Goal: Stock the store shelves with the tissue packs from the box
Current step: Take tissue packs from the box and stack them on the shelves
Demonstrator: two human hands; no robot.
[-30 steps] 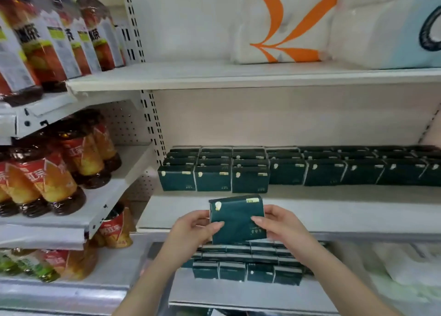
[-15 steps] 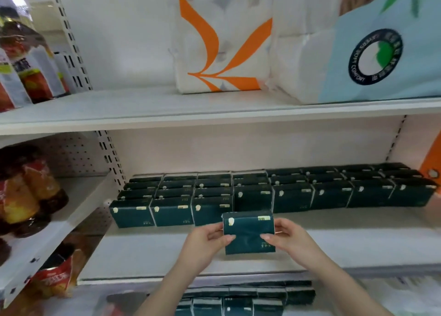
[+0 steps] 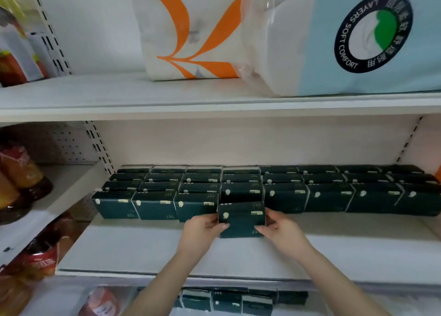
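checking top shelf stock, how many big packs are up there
2. The orange-striped pack stands mid top shelf; the blue pack is just right of it, cut off by the frame. Others may be out of view.

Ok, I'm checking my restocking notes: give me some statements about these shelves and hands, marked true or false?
1. The left hand and right hand both hold one dark green rectangular tissue pack. True.
2. A white plastic bag with orange stripes sits on the top white shelf. True.
3. The held pack is up on that top shelf. False: it is at the middle shelf, before the rows of green packs.
4. The red-labelled bottles stand right of the rows. False: left of them.
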